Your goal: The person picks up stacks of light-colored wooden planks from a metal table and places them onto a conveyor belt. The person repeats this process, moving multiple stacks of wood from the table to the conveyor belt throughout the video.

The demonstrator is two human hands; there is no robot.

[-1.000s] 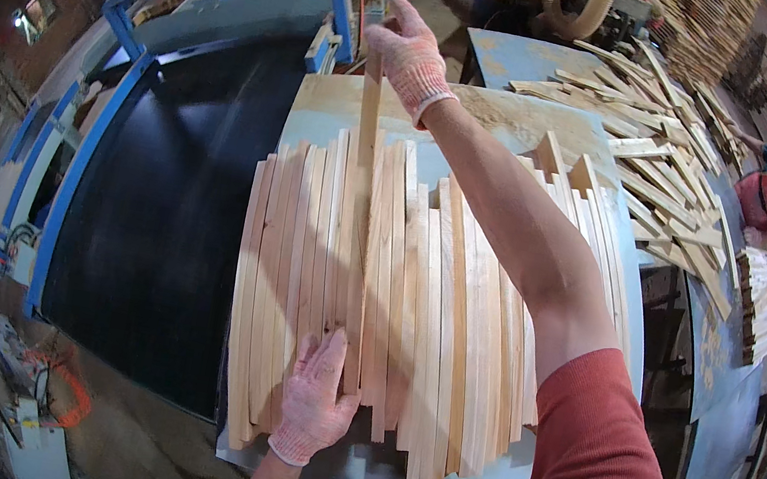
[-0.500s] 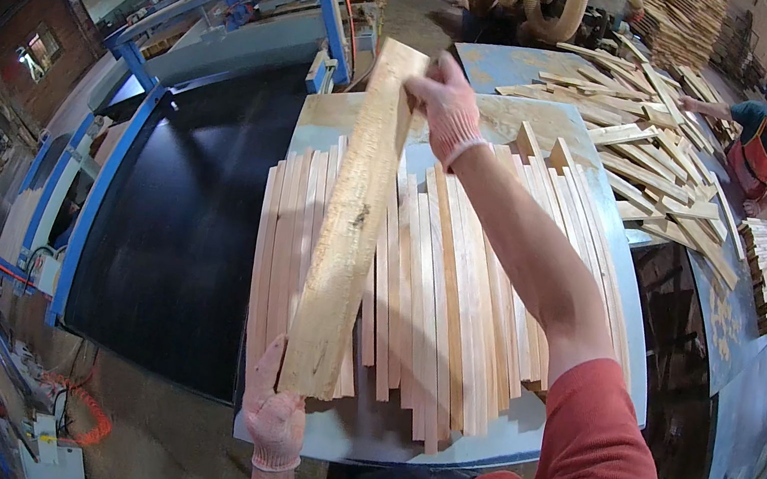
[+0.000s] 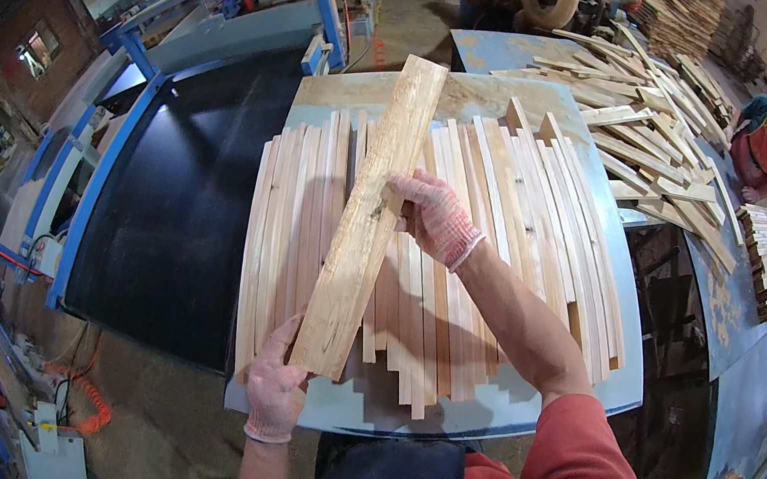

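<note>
Gloved left hand (image 3: 277,392) grips a plank (image 3: 353,270) at its near end, right hand (image 3: 442,221) its right edge; some fingers and wooden strips (image 3: 533,209) are hidden.

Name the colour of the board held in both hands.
The board is pale yellowish tan with a few darker marks; the head view shows it best.

Strip row (image 3: 536,235) on table (image 3: 345,409), left edge to near right edge | board (image 3: 363,226) over row's left half | machine bed (image 3: 178,195) beyond left edge | loose pile (image 3: 654,168) beyond far right corner
</note>
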